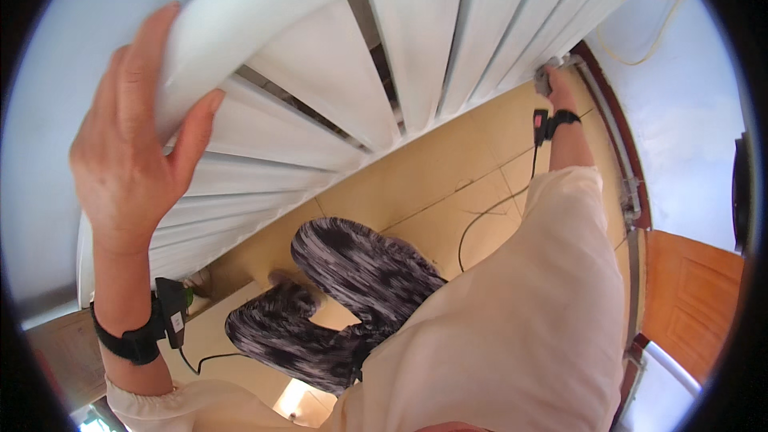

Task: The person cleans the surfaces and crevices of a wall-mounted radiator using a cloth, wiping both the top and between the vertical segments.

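Observation:
A white slatted radiator curves across the upper part of the view, with dark gaps between its columns. My left hand grips the radiator's rounded top rail, the thumb on the front and the fingers over the far side. Low down at the radiator's right end, my right hand reaches to the bottom corner. It holds a grey thing that looks like a cloth against that corner, close to the pipe joint; its fingers are partly hidden.
A grey pipe runs along the wall's dark red skirting. Beige floor tiles lie below. Black cables trail from the wrist-strapped devices. My bent knees are close to the radiator. A wooden door panel stands at right.

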`<state>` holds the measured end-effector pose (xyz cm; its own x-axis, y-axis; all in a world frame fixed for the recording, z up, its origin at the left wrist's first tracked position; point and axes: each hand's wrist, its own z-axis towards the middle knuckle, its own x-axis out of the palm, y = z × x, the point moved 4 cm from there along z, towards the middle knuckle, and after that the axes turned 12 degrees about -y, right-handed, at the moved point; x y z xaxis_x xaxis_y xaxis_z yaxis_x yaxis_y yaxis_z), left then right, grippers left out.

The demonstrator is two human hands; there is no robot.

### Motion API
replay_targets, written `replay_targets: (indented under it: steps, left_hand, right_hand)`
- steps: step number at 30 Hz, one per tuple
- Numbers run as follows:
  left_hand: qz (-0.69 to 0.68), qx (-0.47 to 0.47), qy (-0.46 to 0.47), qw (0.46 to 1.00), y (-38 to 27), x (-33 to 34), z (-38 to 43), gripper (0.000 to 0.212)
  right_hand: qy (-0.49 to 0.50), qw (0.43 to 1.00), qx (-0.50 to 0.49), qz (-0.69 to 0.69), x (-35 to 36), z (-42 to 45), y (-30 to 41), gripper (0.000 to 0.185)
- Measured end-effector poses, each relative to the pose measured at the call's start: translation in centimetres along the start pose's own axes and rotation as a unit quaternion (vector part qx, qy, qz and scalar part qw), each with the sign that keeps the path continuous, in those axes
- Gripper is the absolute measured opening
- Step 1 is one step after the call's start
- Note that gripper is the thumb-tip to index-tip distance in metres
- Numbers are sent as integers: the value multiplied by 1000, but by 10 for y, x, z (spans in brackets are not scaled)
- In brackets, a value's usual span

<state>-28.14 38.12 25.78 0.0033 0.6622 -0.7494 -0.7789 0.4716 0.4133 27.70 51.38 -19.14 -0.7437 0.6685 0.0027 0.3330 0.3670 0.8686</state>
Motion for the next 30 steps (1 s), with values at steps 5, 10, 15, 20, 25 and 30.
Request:
replay_targets:
  steps: [5, 10, 15, 20, 25, 30]
  left_hand:
    - [-10, -26, -56, 998, -6, -14, 4, 57]
    - [-5, -29, -46, 999, -7, -7, 7, 57]
    - [5, -40, -40, 998, -6, -7, 5, 58]
    - [-9, -5, -105, 994, -5, -12, 3, 56]
    - [17, -7, -106, 994, -5, -13, 1, 51]
    - [39, 2, -127, 991, -4, -11, -2, 46]
  right_hand:
    - [-42, 999, -21, 24, -1, -29, 20, 44]
    - [-273, 847, -436, 138, -16, -129, 193, 56]
    - [-259, 760, -596, 32, -2, -165, 343, 61]
    - [-304, 693, -653, -31, 30, -155, 380, 50]
    - [-249, 671, -698, -27, 58, -207, 342, 48]
    - [-152, 629, -759, -70, 104, -327, 277, 42]
